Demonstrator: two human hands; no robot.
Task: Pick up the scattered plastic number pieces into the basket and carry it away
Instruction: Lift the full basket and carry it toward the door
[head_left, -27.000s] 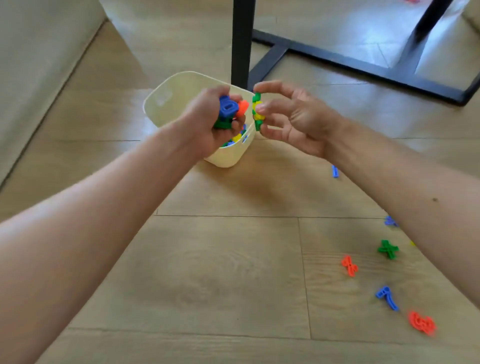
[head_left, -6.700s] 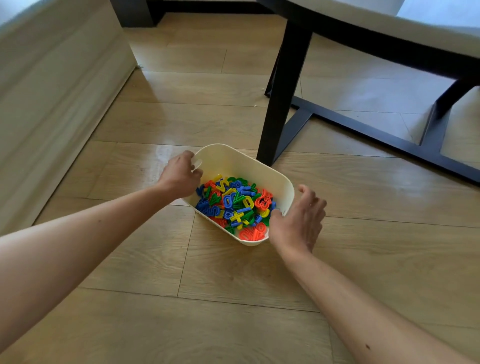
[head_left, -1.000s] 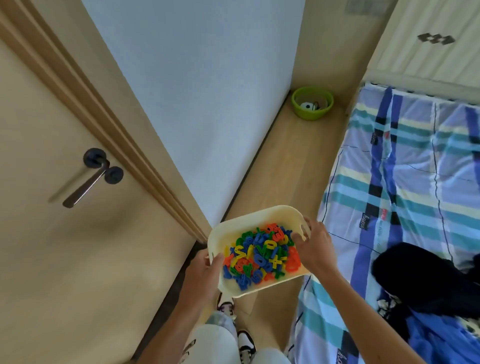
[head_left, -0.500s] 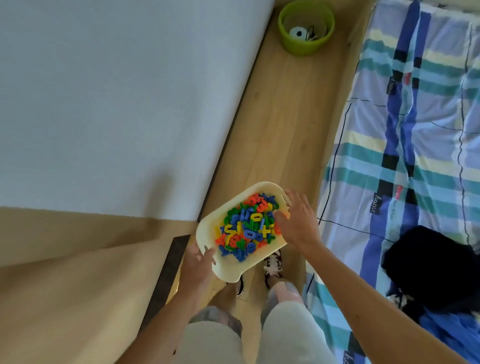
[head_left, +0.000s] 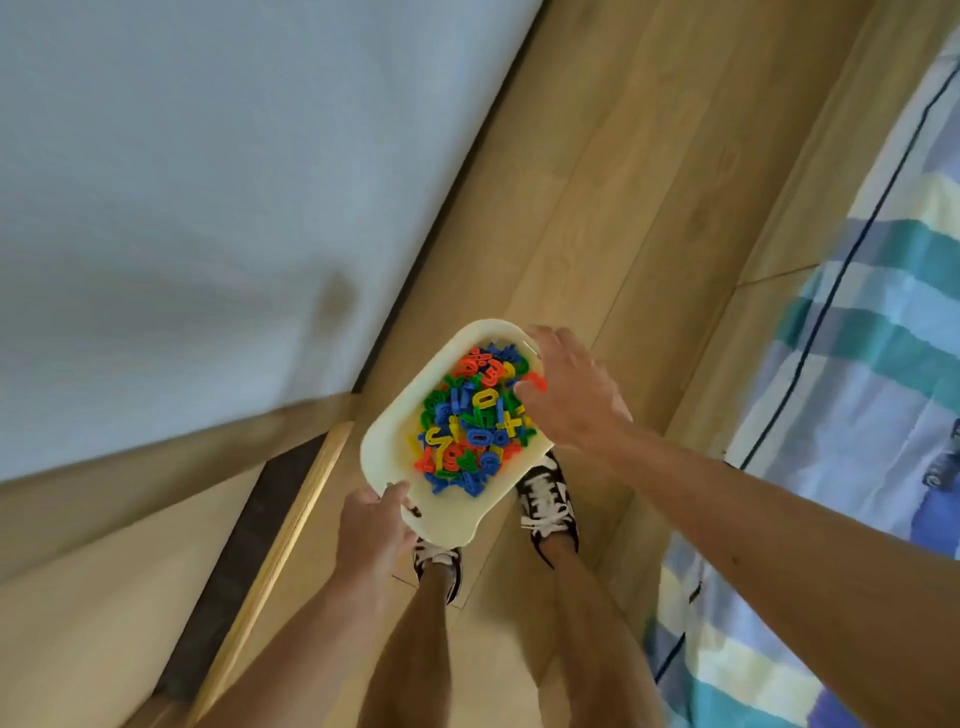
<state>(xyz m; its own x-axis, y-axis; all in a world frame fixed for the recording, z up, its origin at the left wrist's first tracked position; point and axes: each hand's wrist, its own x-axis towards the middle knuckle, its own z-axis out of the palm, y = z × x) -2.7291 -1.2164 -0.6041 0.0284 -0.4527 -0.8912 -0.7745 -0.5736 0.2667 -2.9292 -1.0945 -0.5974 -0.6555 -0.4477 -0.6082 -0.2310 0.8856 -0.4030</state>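
A cream plastic basket (head_left: 387, 436) is held in the air above the wooden floor, over my feet. It is filled with a heap of red, blue, green and yellow plastic number pieces (head_left: 472, 421). My left hand (head_left: 371, 530) grips the basket's near end at its handle slot. My right hand (head_left: 566, 395) holds the far right rim, with its thumb over the edge next to the pieces.
A white wall (head_left: 208, 182) runs along the left, with a wooden door frame (head_left: 280, 540) and dark threshold strip (head_left: 244, 566) below it. A bed with a striped blue, teal and yellow cover (head_left: 852, 415) lies on the right. My two sneakers (head_left: 545, 493) stand on the floor strip between them.
The view has tilted further down and moved forward, so the green bucket and the dark clothes are out of frame. Both hands keep the same hold on the basket.
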